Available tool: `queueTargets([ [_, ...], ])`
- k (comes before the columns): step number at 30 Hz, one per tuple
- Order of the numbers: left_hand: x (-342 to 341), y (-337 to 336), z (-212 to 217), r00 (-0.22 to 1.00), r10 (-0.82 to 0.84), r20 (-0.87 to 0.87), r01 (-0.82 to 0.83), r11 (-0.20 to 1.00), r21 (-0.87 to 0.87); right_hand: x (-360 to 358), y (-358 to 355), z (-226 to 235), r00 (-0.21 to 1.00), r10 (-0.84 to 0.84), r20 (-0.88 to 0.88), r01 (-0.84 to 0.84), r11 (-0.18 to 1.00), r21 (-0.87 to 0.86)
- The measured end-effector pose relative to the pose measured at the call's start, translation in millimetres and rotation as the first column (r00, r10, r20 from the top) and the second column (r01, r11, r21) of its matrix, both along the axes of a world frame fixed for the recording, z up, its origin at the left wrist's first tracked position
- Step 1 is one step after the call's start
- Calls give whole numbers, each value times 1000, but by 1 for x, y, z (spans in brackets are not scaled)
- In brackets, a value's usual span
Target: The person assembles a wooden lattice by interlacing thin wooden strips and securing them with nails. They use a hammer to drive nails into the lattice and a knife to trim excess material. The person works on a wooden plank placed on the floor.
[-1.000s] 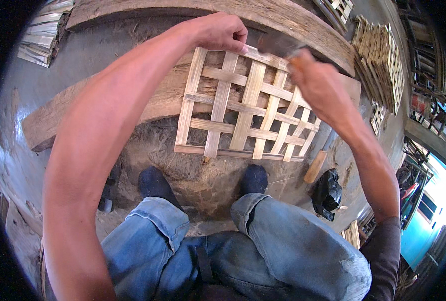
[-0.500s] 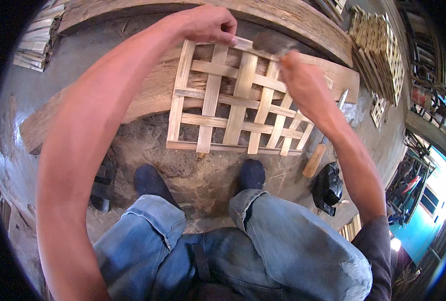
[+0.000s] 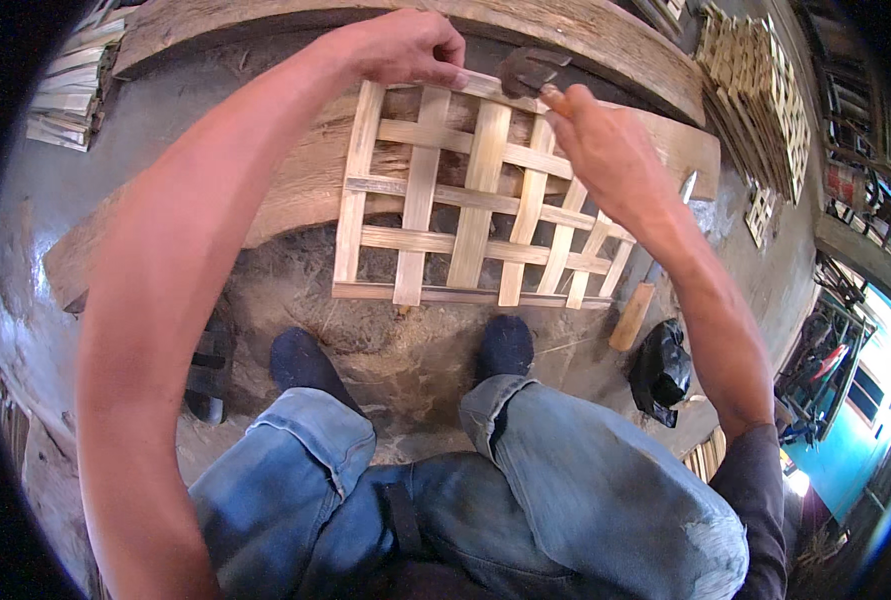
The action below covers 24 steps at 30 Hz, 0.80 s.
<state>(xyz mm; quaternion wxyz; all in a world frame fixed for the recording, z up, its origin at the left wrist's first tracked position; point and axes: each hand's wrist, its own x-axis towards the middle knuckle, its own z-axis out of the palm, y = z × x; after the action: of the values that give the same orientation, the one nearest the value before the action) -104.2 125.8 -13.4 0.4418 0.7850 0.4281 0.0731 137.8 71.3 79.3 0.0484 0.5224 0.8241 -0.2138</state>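
A woven lattice panel of pale bamboo strips (image 3: 482, 165) rests on a thick wooden beam (image 3: 145, 230) in front of me. At its far edge my left hand (image 3: 413, 48) is closed, thumb and fingers pinching by the rim strip; whether a small nail is between them cannot be made out. My right hand (image 3: 603, 150) grips the handle of a hammer. The dark hammer head (image 3: 531, 72) hovers at the panel's far rim, right of my left fingertips. My right forearm partly covers the panel's right end.
Beside the panel's right end lies a wooden-handled knife (image 3: 632, 316), blade against the beam. A black plastic bag (image 3: 659, 372) sits nearby. Stacked lattice panels (image 3: 755, 105) stand far right, bundled strips (image 3: 75, 85) far left. Another beam (image 3: 605, 45) lies beyond. My feet are just below the panel.
The hammer head, blurred by motion before, now shows more sharply and a little higher. My left hand stays at the rim, and the panel has hardly moved.
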Motion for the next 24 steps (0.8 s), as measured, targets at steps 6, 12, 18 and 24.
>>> queueTargets([
  [6, -2, 1, 1, 1000, -13, 17, 13, 1000, 16, -1, 2, -1, 999, -13, -51, 13, 1000, 7],
  [12, -5, -5, -1, 998, 69, 7, -70, 997, 15, -3, 0, 3, 1000, -10, 22, 11, 1000, -27],
  [18, 7, -15, 3, 989, 148, -13, -146, 984, 104, 41, -50, -8, 887, -353, -299, 387, 920, 61],
  [24, 11, -24, 14, 986, 168, -6, -163, 963, 214, 75, -94, -32, 714, -601, -360, 695, 673, 254],
])
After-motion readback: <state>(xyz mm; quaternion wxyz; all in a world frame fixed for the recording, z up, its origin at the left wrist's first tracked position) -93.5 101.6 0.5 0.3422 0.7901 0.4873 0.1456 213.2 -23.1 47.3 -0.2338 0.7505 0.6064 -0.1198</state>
